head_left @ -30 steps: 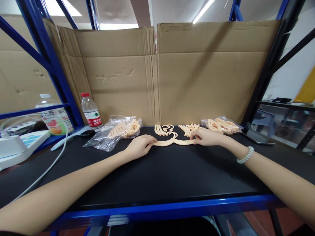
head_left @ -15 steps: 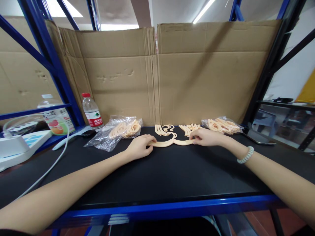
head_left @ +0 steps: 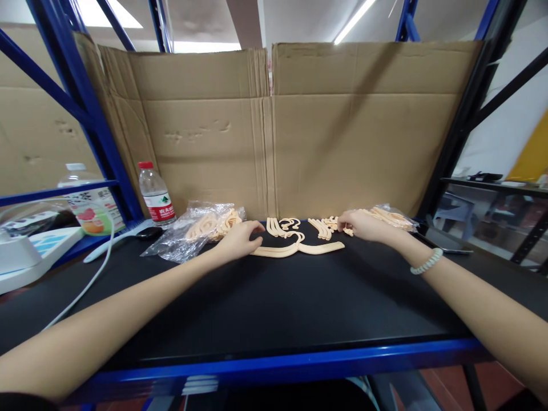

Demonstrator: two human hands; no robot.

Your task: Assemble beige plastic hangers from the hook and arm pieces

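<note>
Two long curved pale wooden strips (head_left: pixel 321 248) lie end to end on the black tabletop, meeting in the middle below a small scroll-shaped piece (head_left: pixel 295 235). My left hand (head_left: pixel 237 240) is by the left strip's outer end, thumb and fingers apart, holding nothing that shows. Over the right edge of a group of small carved wooden pieces (head_left: pixel 323 228) is my right hand (head_left: pixel 362 224). Its fingers bend downward, and one small piece shows just under them; whether they touch it is unclear. More thin curved pieces (head_left: pixel 276 227) are grouped behind the scroll.
A clear plastic bag of wooden pieces (head_left: pixel 184 237) lies left, beside a red-capped water bottle (head_left: pixel 157 197). Another bag (head_left: pixel 389 216) sits behind my right hand, near a dark flat device (head_left: pixel 447 242). Cardboard (head_left: pixel 342 131) walls the back. A white cable (head_left: pixel 92 291) crosses the left side.
Both hands have let go of the long curved strips. My left hand has drawn back slightly left; my right hand has shifted back and right, to the small carved pieces.
</note>
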